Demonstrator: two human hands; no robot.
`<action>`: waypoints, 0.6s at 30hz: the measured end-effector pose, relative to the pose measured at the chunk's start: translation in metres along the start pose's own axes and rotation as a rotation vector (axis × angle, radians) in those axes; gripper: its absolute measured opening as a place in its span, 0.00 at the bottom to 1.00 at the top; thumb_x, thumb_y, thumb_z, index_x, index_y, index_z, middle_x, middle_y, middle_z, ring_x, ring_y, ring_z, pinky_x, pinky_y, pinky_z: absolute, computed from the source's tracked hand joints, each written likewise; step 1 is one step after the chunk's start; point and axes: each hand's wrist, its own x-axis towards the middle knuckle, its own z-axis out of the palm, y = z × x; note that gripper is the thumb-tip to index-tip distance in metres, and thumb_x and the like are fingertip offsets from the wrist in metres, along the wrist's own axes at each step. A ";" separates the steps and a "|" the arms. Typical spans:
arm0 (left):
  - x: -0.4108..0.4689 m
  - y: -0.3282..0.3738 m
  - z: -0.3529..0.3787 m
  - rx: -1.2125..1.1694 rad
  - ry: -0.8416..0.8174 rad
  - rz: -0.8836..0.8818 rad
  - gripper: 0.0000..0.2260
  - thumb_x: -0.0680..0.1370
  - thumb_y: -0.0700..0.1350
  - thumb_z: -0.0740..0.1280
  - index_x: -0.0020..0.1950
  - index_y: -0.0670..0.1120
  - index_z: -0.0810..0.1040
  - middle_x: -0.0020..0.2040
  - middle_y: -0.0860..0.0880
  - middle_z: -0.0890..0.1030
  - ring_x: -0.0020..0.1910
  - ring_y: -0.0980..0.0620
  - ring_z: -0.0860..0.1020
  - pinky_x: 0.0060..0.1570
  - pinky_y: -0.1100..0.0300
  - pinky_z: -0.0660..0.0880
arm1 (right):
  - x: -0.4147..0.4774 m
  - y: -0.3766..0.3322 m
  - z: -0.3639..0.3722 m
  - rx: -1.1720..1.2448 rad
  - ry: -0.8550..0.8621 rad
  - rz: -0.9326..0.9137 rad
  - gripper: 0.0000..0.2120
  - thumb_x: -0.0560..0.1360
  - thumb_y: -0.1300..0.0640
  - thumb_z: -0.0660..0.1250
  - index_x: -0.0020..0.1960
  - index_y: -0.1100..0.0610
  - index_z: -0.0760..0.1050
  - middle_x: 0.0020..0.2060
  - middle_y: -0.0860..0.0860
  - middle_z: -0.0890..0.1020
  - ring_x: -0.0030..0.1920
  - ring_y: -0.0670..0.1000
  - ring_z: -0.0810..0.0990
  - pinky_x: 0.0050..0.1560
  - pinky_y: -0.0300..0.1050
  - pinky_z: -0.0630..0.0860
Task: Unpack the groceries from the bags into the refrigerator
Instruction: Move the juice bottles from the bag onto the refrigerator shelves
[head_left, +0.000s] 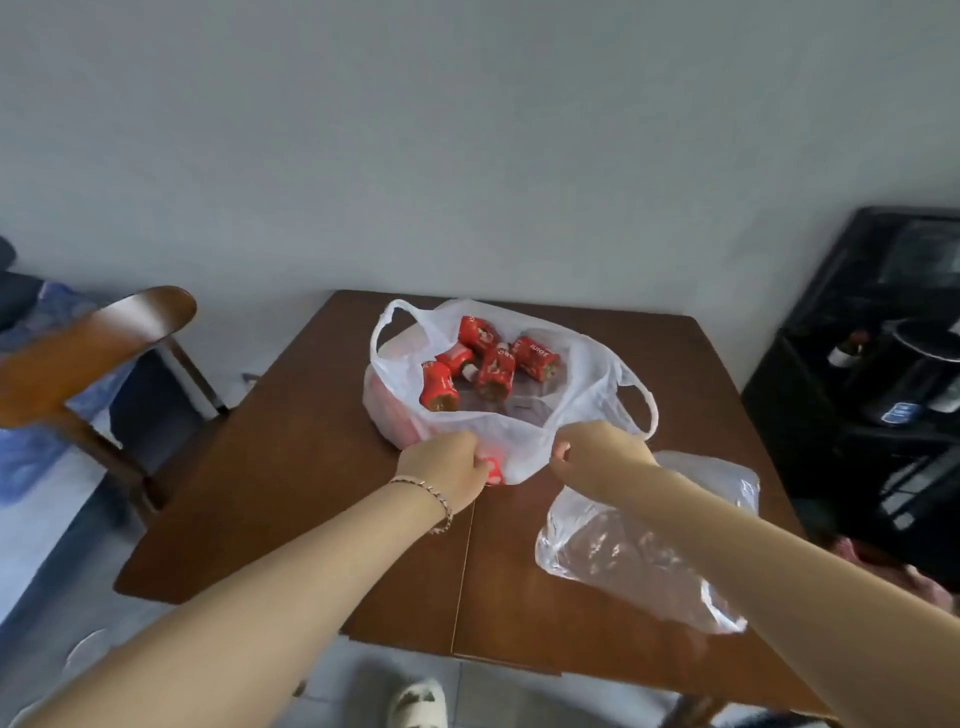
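Note:
A white plastic bag (587, 384) lies open on the brown wooden table (291, 467). Inside it are several red juice bottles (491, 358) lying on their sides. My left hand (447, 465) grips the bag's near rim on the left. My right hand (597, 452) grips the same rim further right. Both hands have the fingers curled round the thin plastic. A clear, crumpled plastic bag (644, 540) lies flat on the table under my right forearm. No refrigerator is in view.
A wooden chair (98, 343) stands left of the table. A black shelf unit (883, 374) with a dark appliance is at the right. A grey wall is behind the table. My slippered foot (418, 704) is on the tiled floor at the table's front edge.

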 end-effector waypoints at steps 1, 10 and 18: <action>0.015 -0.009 0.003 0.007 0.007 0.020 0.12 0.80 0.47 0.56 0.57 0.47 0.76 0.54 0.46 0.81 0.53 0.45 0.78 0.51 0.55 0.74 | 0.014 -0.003 0.005 0.030 0.010 0.019 0.13 0.78 0.57 0.56 0.58 0.54 0.75 0.52 0.53 0.80 0.51 0.55 0.80 0.45 0.45 0.75; 0.174 -0.085 0.037 0.271 -0.164 0.389 0.20 0.81 0.50 0.54 0.72 0.45 0.63 0.71 0.46 0.68 0.69 0.49 0.67 0.69 0.54 0.62 | 0.165 -0.027 0.058 0.312 -0.033 0.123 0.14 0.80 0.59 0.55 0.63 0.60 0.72 0.62 0.56 0.74 0.61 0.56 0.73 0.59 0.48 0.70; 0.195 -0.102 0.065 0.184 -0.573 0.382 0.25 0.81 0.59 0.47 0.40 0.43 0.73 0.34 0.47 0.74 0.37 0.50 0.73 0.40 0.59 0.68 | 0.226 -0.016 0.115 0.406 -0.432 0.075 0.21 0.77 0.49 0.64 0.69 0.51 0.67 0.62 0.50 0.75 0.62 0.52 0.74 0.61 0.41 0.71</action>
